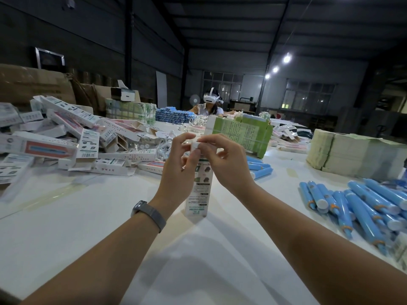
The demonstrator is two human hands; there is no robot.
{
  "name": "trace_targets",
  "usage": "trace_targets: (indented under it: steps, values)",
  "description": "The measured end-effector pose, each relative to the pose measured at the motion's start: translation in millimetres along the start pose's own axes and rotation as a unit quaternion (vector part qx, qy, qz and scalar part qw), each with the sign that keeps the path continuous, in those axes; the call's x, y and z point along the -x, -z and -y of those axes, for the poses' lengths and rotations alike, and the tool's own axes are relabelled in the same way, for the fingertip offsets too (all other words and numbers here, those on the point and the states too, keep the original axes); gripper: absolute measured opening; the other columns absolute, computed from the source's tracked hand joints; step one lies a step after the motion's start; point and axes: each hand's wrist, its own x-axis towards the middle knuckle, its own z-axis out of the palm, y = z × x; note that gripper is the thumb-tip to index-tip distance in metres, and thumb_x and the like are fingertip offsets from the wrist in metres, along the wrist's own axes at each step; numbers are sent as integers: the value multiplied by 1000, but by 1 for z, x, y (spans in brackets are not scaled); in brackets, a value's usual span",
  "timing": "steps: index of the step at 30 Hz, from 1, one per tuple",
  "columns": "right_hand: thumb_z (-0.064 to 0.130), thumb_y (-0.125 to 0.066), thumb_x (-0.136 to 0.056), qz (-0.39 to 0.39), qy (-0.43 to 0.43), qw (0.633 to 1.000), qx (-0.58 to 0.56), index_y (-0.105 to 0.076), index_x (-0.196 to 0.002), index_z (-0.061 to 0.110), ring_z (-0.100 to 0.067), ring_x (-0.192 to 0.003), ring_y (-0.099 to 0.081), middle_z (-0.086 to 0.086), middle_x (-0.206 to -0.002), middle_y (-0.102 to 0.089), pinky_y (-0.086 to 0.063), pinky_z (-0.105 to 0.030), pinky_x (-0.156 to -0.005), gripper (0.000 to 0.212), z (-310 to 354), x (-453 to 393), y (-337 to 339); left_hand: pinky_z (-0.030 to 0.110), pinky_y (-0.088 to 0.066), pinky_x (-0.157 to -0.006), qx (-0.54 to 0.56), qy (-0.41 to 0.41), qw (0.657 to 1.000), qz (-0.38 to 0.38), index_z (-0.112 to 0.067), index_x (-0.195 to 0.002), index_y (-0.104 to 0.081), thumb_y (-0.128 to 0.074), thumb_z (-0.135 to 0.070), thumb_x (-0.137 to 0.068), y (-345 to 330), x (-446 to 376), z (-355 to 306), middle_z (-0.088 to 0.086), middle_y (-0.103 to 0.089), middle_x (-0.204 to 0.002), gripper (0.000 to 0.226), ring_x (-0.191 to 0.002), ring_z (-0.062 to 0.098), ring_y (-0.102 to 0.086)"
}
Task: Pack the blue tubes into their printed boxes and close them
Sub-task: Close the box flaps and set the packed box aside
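Both hands, the left hand (pixel 179 164) and the right hand (pixel 222 159), pinch the top flap of an upright printed box (pixel 199 194) at table centre, seemingly mid-closing, while loose blue tubes (pixel 361 205) wait at three o'clock and finished boxes (pixel 66 137) pile at ten

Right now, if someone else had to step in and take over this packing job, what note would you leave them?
Left hand: grip on the upright printed box, steadying its upper part.
Right hand: fingertips pinch the top flap, still being closed.
The box stands on the white table; whether a tube is inside cannot be seen.
Done: packed-looking boxes piled at the left.
Left: finish this flap, then box the loose blue tubes at the right.
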Motion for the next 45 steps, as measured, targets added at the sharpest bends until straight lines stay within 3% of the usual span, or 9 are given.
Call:
trace_targets:
  steps: [5, 12, 16, 23, 26, 30, 36, 42, 45]
  values:
    - [18, -65, -92, 11, -2, 1000, 29, -74, -92, 19, 3, -78, -59, 10, -86, -69, -42, -9, -70, 9, 8, -13, 0, 51, -59, -73, 4, -8, 1000, 10, -46, -119, -44, -46, -15, -105, 2, -1, 2, 6, -66, -112, 34, -82, 26, -72]
    - [13, -64, -92, 33, -33, 999, -11, -75, -93, 14, -19, -86, -64, 1, -91, -68, -53, -44, -81, 10, 10, -13, 2, 29, -57, -66, 9, -16, 1000, 11, -54, -116, -45, -47, -15, -105, 2, 0, 2, -12, -67, -102, 41, -78, 13, -72]
    - [10, -64, -92, 28, -43, 998, -33, -74, -91, 13, -20, -86, -63, 3, -89, -66, -52, -49, -81, 11, 13, -12, 1, 36, -60, -66, 8, -15, 1000, 18, -43, -116, -44, -47, -18, -105, 3, -1, 1, -5, -66, -103, 27, -76, 13, -71]
    - [3, -63, -92, 61, -86, 990, -90, -72, -87, 7, -23, -84, -62, -14, -93, -65, -53, -44, -80, 11, 19, -17, 6, 47, -60, -72, 0, -11, 1000, 17, -37, -114, -46, -47, -13, -105, 5, -3, 0, 0, -65, -102, 25, -81, 20, -71]
    - [4, -63, -91, 68, -99, 990, -80, -72, -85, 5, -19, -76, -60, -8, -85, -65, -54, -43, -75, 10, 22, -19, 8, 50, -60, -73, -4, -7, 1000, 17, -40, -114, -44, -47, -17, -105, 4, -2, -1, -4, -65, -102, 25, -79, 18, -72]
    - [7, -63, -91, 49, -105, 990, -75, -71, -83, 9, -34, -82, -64, -13, -88, -67, -55, -51, -77, 12, 24, -17, 6, 48, -61, -73, -2, -10, 1000, 19, -39, -114, -45, -47, -15, -105, 4, -1, -1, -2, -65, -103, 26, -81, 19, -72]
    - [8, -62, -93, 62, -105, 988, -90, -72, -86, 6, -36, -86, -65, -21, -98, -65, -55, -54, -79, 11, 20, -15, 9, 37, -60, -67, 2, -13, 1000, 22, -38, -112, -46, -47, -16, -104, 5, -2, 0, -4, -65, -99, 24, -78, 15, -72]
    - [8, -64, -93, 49, -76, 991, -94, -72, -88, 15, -19, -81, -63, -8, -92, -65, -56, -44, -76, 12, 15, -10, 6, 24, -55, -59, -9, -28, 999, 25, -40, -111, -47, -49, -20, -104, 9, -5, 3, -16, -68, -91, 21, -77, 6, -71]
    - [9, -64, -93, 48, -64, 993, -91, -74, -94, 12, -9, -81, -62, -7, -94, -67, -55, -38, -76, 10, 11, -8, 6, 28, -57, -59, -24, -28, 999, 19, -40, -111, -47, -50, -22, -104, 10, -5, 4, -13, -67, -94, 20, -76, 6, -71]
